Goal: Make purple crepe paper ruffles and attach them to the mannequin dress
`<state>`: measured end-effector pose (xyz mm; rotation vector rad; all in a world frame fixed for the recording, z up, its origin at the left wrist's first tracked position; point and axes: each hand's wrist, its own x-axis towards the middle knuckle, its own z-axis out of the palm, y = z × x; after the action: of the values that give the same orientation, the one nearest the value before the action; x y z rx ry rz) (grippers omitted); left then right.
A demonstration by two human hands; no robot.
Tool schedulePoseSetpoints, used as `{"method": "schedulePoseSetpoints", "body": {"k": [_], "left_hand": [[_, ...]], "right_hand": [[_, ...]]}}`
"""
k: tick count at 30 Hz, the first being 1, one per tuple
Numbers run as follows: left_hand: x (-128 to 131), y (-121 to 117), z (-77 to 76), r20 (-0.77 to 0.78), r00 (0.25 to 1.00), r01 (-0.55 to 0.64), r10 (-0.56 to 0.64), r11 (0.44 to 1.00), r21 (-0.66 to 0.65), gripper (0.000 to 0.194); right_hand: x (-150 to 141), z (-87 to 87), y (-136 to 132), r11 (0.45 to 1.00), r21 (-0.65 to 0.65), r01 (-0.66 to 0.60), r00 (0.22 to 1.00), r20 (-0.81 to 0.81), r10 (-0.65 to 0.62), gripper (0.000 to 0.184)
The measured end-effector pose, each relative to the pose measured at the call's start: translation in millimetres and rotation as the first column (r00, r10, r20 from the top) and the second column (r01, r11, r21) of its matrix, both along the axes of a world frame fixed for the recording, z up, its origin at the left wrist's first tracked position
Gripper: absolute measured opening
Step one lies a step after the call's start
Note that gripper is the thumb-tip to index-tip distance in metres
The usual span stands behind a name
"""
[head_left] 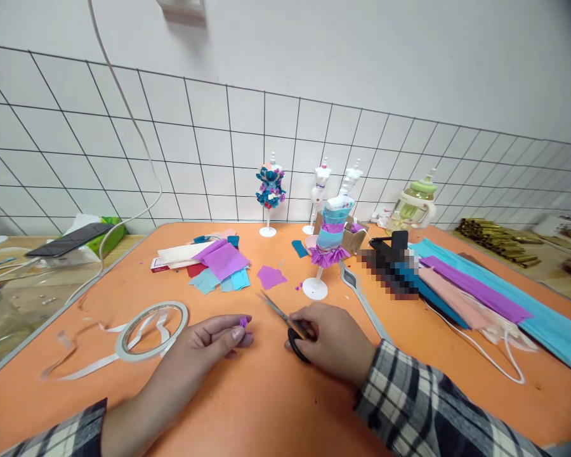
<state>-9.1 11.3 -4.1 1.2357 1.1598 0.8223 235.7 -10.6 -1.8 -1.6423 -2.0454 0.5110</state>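
Between the thumb and fingers of my left hand [214, 339] is a small gathered piece of purple crepe paper [243, 322]. My right hand [330, 336] grips a pair of scissors [278, 309] with black handles, the blades pointing away and to the left, apart from the purple piece. Just beyond the scissors stands a small white dress form [333, 225] wrapped in blue and purple paper with a ruffled purple skirt. A loose purple scrap [271, 277] lies left of its base. Farther left is a pile of paper pieces [223, 259] in purple, blue and cream.
A roll of double-sided tape [118, 339] with trailing strips lies at left. Behind are a teal-decorated dress form [270, 187] and bare white forms [321, 181]. Folded crepe paper [476, 279], a grey strap [366, 304], a phone stand [398, 244] and a green-lidded bottle [413, 203] are at right.
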Motion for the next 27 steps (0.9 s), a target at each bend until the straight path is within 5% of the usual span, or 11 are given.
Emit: {"method": "schedulePoseSetpoints", "body": {"k": [3, 7, 10, 16, 20, 27], "left_hand": [[2, -3, 5.7, 0.008, 1.0, -0.011, 0.011, 1.0, 0.005, 0.055], [4, -6, 12.9, -0.011, 1.0, 0.018, -0.018, 0.999, 0.042, 0.073], [6, -8, 15.2, -0.03, 0.999, 0.04, -0.038, 0.997, 0.061, 0.078], [9, -7, 8.9, -0.04, 0.997, 0.075, -0.073, 0.995, 0.064, 0.07], [10, -4, -0.3, -0.004, 0.99, 0.139, -0.139, 0.989, 0.044, 0.056], [11, -5, -5.3, -0.016, 0.978, 0.209, -0.209, 0.977, 0.029, 0.037]], "right_hand": [[2, -5.0, 5, 0.998, -0.054, 0.027, 1.0, 0.004, -0.027, 0.025], [6, -13.7, 10, 0.981, -0.193, 0.024, 0.997, -0.072, -0.038, 0.05], [8, -13.2, 11, 0.965, -0.262, -0.031, 0.989, -0.147, -0.008, 0.046], [-15, -0.7, -3, 0.998, -0.047, -0.042, 0.948, -0.317, 0.025, 0.01], [-37, -5.9, -14, 0.999, -0.01, -0.03, 0.83, -0.557, 0.019, 0.016], [-51, -16.9, -16, 0.998, 0.041, 0.047, 0.749, -0.662, -0.009, 0.006]]}}
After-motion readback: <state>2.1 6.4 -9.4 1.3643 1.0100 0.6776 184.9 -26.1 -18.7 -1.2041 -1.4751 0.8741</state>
